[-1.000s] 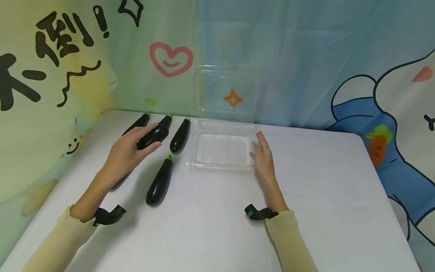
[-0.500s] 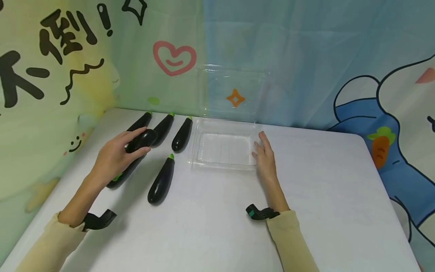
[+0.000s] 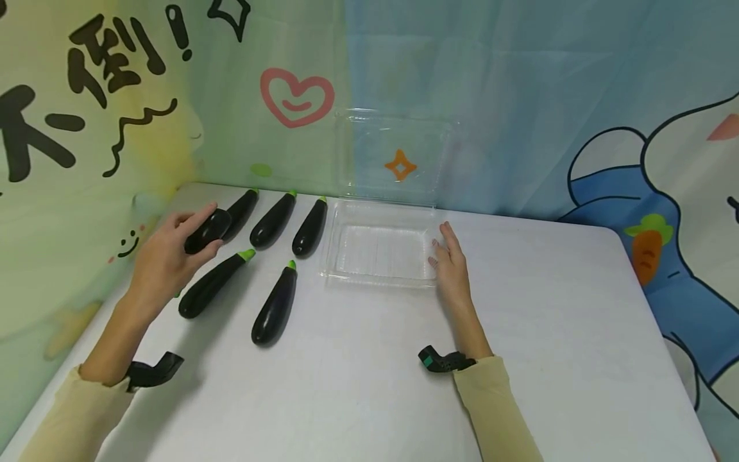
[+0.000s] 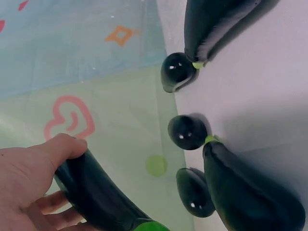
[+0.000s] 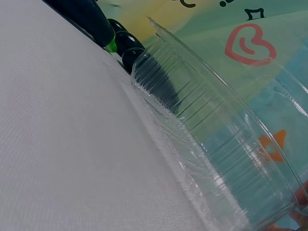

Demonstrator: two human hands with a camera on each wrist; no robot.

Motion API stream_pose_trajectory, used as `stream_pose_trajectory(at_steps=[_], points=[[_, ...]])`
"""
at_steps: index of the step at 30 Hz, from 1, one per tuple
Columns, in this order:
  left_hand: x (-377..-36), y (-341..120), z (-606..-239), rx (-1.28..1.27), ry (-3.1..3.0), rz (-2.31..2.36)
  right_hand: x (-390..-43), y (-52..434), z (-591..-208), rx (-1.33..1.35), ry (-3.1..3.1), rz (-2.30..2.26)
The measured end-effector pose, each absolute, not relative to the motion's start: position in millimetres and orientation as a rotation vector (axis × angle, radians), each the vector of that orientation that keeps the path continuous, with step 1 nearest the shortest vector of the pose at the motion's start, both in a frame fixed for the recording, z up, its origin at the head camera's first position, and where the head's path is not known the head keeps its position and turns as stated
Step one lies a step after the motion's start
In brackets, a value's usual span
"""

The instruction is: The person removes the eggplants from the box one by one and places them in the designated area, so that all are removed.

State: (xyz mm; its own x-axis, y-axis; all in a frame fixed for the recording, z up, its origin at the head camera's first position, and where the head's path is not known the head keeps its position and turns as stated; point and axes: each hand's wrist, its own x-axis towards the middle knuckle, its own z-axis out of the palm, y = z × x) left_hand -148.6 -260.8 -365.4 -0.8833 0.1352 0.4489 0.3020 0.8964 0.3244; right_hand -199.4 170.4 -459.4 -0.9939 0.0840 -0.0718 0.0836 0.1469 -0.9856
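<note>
In the head view my left hand (image 3: 161,256) holds a dark eggplant (image 3: 206,233) at the left of the table, thumb on one side and fingers on the other. The left wrist view shows this eggplant (image 4: 98,192) tilted, its green stem end pointing down, above the table. A clear plastic box (image 3: 378,253) stands at the back middle, its lid (image 3: 398,154) raised against the backdrop. My right hand (image 3: 451,269) rests at the box's right side with fingers extended; in the right wrist view, fingertips (image 5: 301,195) show at its rim.
Three eggplants lie in a back row: one nearest my left hand (image 3: 241,213), a middle one (image 3: 274,221) and one beside the box (image 3: 310,228). Two more lie in front, a left one (image 3: 212,286) and a right one (image 3: 275,308). A printed cloth (image 3: 508,115) hangs behind the white table (image 3: 358,372).
My left hand has moved left and slightly back toward me with the eggplant, uncovering the eggplants beneath. The right hand has stayed at the box.
</note>
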Motion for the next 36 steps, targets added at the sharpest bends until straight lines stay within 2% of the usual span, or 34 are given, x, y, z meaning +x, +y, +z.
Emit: stream_pose_trajectory(at_steps=[8, 14, 36], points=[[-149, -265, -369, -0.286, -2.550, -0.530, -187, 164, -435, -0.156, -2.411, 2.021], [-150, -268, -370, -0.257, -2.387, -0.476, -186, 163, -434, -0.152, -2.402, 2.033], [-143, -276, -371, -0.043, -2.374, -0.536, -186, 164, -434, -0.148, -2.431, 1.992]])
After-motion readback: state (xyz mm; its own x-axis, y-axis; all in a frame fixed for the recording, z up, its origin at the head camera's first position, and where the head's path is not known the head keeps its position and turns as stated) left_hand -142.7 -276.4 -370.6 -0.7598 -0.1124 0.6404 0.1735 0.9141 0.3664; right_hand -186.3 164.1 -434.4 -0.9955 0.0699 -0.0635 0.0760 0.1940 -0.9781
